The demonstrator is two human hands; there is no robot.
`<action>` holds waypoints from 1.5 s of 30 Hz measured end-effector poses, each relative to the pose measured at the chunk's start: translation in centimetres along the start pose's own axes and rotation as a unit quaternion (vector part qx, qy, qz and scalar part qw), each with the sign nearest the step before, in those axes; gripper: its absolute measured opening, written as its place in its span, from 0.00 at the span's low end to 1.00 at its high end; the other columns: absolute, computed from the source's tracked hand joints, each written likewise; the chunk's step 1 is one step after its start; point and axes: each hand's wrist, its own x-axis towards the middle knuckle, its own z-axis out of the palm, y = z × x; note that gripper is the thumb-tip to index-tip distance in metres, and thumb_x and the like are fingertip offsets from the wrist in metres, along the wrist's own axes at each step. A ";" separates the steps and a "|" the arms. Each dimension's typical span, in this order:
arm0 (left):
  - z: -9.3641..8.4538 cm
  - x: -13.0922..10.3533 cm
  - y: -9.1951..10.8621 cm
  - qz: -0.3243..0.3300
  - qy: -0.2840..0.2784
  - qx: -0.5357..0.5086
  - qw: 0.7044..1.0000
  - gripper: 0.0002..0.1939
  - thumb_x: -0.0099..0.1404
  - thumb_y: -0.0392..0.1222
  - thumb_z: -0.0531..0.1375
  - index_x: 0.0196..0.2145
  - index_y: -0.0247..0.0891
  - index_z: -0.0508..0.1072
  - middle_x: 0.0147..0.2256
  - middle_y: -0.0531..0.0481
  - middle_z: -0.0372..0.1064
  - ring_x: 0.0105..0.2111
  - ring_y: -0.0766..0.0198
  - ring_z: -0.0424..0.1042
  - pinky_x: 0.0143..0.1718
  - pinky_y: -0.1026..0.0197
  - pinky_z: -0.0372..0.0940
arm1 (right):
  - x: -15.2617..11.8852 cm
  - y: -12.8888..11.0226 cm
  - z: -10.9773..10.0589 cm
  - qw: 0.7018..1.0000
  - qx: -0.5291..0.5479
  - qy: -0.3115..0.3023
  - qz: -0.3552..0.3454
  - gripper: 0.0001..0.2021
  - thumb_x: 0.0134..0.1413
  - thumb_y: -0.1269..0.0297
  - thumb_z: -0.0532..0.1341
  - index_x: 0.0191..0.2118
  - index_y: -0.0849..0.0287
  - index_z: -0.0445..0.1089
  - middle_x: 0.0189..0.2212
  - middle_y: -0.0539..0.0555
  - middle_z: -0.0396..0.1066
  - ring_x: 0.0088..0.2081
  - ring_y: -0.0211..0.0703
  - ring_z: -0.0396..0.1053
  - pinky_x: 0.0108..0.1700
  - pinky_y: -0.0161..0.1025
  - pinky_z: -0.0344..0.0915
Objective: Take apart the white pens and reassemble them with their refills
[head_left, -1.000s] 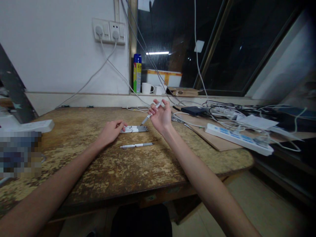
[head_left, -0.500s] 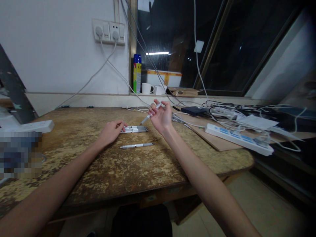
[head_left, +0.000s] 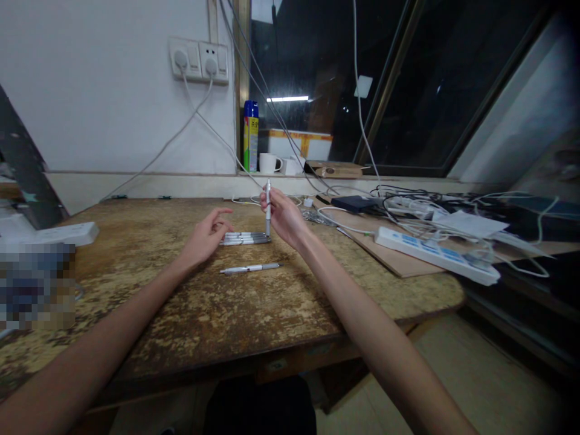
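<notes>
Table (head_left: 181, 314): wooden, its surface badly worn and patchy. Clock positions are read from the person's side, with the row of pens as centre and twelve toward the window.

Pens, row (head_left: 244, 239): several, white and grey, lying close together side by side at the centre; I cannot count them surely from where I stand.

Pen, loose (head_left: 251, 268): one, same pattern, flat on the wood at six o'clock, just apart from the row, its dark tip pointing to about three.

Pen, held (head_left: 268, 208): one, nearly upright, its lower end at the row's three o'clock end; whether the two touch, I cannot tell.

Hands, a pair, bare. Right hand (head_left: 286, 217): at two o'clock, fingers closed round the upright pen. Left hand (head_left: 208, 234): at nine, half open, forefinger raised, fingertips at the near end of the row; nothing seen in its grasp, and contact with the pens is uncertain.

Sill: spray can (head_left: 251, 139), blue cap, at twelve; white mug (head_left: 269, 163) just right of it, between twelve and one.

Table, right-hand part: black box (head_left: 353, 203) and tangled cables (head_left: 408, 202), between two and three; brown board (head_left: 385, 255) at three, with a white power strip (head_left: 435, 256) resting partly over it.
</notes>
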 end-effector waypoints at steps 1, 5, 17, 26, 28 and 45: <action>0.0 0.0 0.4 -0.002 -0.003 -0.037 0.999 0.24 0.68 0.46 0.56 0.60 0.42 0.65 0.38 0.49 0.75 0.31 0.62 0.70 0.32 0.63 0.63 | -0.1 0.3 -0.1 0.999 -0.044 -0.014 -0.007 0.05 0.62 0.62 0.59 0.39 0.57 0.66 0.30 0.49 0.66 0.30 0.35 0.61 0.34 0.33 0.61; -0.1 0.2 1.9 -0.013 -0.039 -0.149 0.988 0.29 0.67 0.50 0.60 0.63 0.43 0.63 0.40 0.48 0.74 0.31 0.63 0.70 0.27 0.65 0.62 | -0.5 1.4 -0.5 0.974 -0.207 -0.092 -0.001 0.12 0.60 0.54 0.62 0.41 0.57 0.66 0.29 0.49 0.70 0.25 0.34 0.60 0.27 0.33 0.56; -0.8 0.8 0.4 -0.087 0.033 -0.121 0.988 0.23 0.60 0.62 0.64 0.33 0.37 0.73 0.28 0.51 0.73 0.23 0.68 0.63 0.23 0.66 0.53 | -0.3 2.1 -1.9 0.910 -0.385 -0.143 0.050 0.13 0.67 0.61 0.51 0.37 0.61 0.69 0.24 0.49 0.69 0.22 0.35 0.60 0.25 0.32 0.55; -1.8 1.0 -0.4 -0.083 -0.006 -0.063 0.995 0.20 0.64 0.60 0.60 0.36 0.38 0.76 0.33 0.48 0.75 0.30 0.62 0.68 0.27 0.65 0.57 | -0.6 -0.4 -2.9 0.893 -0.387 -0.226 0.047 0.14 0.65 0.55 0.58 0.35 0.61 0.71 0.26 0.49 0.65 0.29 0.37 0.61 0.33 0.35 0.58; -2.1 0.9 -0.4 -0.077 -0.075 -0.039 0.993 0.20 0.64 0.59 0.60 0.38 0.40 0.79 0.36 0.47 0.77 0.33 0.60 0.70 0.30 0.63 0.58 | -0.8 -0.8 -3.3 0.884 -0.390 -0.251 0.060 0.13 0.63 0.55 0.60 0.37 0.62 0.73 0.28 0.49 0.67 0.30 0.37 0.62 0.35 0.36 0.59; -3.3 -0.3 1.9 -0.041 -0.355 0.045 0.933 0.13 0.62 0.55 0.64 0.36 0.47 0.84 0.33 0.49 0.78 0.31 0.59 0.72 0.31 0.63 0.60 | -2.7 0.4 -6.6 0.811 -0.412 -0.392 0.139 0.14 0.57 0.54 0.65 0.41 0.61 0.80 0.37 0.54 0.78 0.36 0.42 0.71 0.42 0.39 0.65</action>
